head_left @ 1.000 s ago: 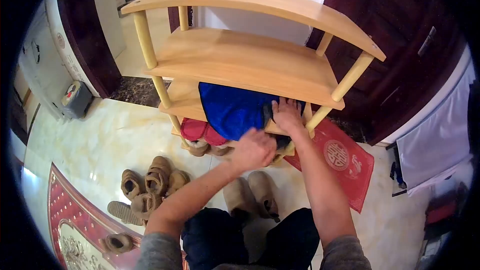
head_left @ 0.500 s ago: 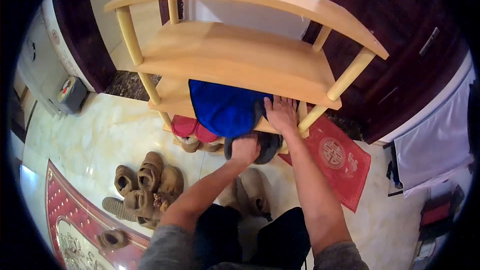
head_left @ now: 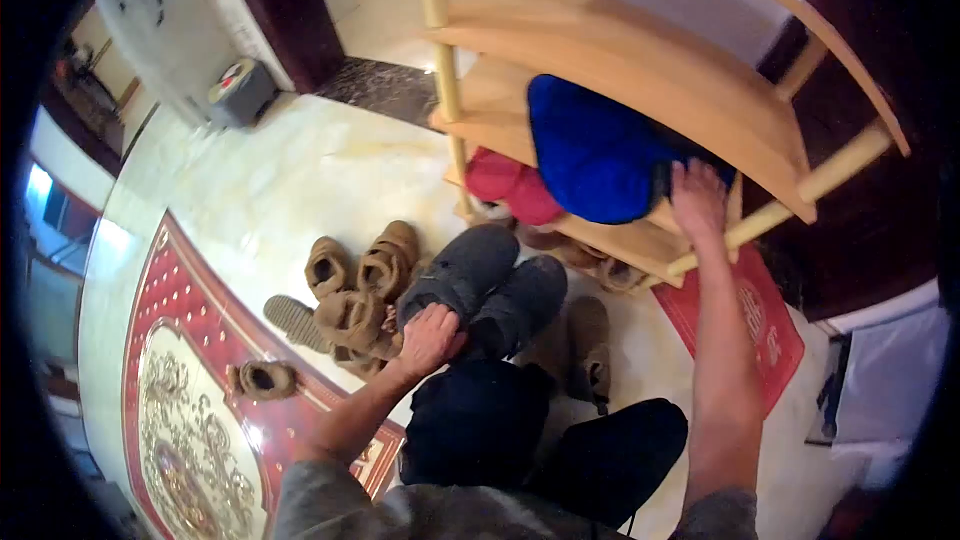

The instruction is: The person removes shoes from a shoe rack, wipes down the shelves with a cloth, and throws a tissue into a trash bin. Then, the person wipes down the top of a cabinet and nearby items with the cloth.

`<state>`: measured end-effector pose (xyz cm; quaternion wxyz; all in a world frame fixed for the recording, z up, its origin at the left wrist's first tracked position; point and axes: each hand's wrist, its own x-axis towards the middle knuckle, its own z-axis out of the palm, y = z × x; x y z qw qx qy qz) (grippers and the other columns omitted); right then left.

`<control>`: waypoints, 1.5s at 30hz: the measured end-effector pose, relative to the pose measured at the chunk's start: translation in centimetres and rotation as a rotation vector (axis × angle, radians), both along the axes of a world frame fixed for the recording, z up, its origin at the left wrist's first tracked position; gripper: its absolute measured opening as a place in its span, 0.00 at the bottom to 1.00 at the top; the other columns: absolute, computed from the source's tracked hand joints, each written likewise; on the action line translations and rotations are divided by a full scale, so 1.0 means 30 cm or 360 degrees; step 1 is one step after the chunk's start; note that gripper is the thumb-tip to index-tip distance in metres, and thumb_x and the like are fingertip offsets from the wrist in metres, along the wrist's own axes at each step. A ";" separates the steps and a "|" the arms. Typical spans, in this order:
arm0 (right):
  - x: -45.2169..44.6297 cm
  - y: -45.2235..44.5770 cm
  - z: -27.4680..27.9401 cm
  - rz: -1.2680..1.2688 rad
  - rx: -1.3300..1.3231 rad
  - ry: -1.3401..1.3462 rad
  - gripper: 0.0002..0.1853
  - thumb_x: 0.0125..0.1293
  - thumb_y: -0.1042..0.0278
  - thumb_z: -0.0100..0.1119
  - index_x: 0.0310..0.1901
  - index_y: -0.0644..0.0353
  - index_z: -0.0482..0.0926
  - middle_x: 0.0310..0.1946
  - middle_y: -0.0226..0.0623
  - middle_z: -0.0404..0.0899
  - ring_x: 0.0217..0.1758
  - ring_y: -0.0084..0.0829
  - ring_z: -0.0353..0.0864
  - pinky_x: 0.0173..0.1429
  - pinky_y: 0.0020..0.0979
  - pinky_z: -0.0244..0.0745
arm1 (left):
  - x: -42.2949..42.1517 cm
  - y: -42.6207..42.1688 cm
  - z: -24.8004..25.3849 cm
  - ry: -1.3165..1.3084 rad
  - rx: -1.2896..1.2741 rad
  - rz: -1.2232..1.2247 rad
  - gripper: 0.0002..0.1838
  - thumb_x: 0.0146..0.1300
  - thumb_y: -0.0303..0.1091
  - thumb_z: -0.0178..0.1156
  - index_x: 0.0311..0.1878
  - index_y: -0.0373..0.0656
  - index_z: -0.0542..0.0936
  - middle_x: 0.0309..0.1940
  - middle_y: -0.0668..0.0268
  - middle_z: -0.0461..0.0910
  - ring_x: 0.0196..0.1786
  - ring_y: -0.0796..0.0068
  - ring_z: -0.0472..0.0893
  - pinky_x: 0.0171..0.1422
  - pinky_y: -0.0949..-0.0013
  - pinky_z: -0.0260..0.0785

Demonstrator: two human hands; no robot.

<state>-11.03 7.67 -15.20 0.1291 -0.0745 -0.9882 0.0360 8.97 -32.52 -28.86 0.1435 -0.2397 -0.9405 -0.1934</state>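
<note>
My left hand (head_left: 430, 342) is closed on a pair of dark grey slippers (head_left: 482, 258), gripping them at their heel ends. They hang in front of the wooden shoe rack (head_left: 620, 40), above the floor beside my knee. My right hand (head_left: 698, 205) rests, fingers spread, at the right end of a lower shelf. It touches the dark edge beside a blue cloth-like item (head_left: 592, 155) that drapes over the shelf front. Red slippers (head_left: 512, 185) sit on the level below, with more footwear partly hidden beside them.
Several brown shoes (head_left: 352, 315) lie on the tiled floor at left, one brown shoe (head_left: 265, 378) on the patterned red rug (head_left: 150, 340). A single brown shoe (head_left: 590, 345) stands near my knees. A red mat (head_left: 765, 330) lies right of the rack.
My left hand has drawn the dark slippers out from the rack's lower level, toward me and leftward. My right hand stays at the shelf's end. The view has turned left.
</note>
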 end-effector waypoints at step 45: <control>-0.038 -0.216 -0.015 -0.0049 -0.0059 0.0269 0.30 0.72 0.48 0.40 0.63 0.68 0.68 0.64 0.55 0.68 0.70 0.53 0.62 0.73 0.57 0.50 | -0.646 0.338 0.053 0.0083 0.0100 0.0397 0.15 0.58 0.38 0.60 0.45 0.41 0.78 0.46 0.55 0.77 0.53 0.53 0.77 0.51 0.56 0.74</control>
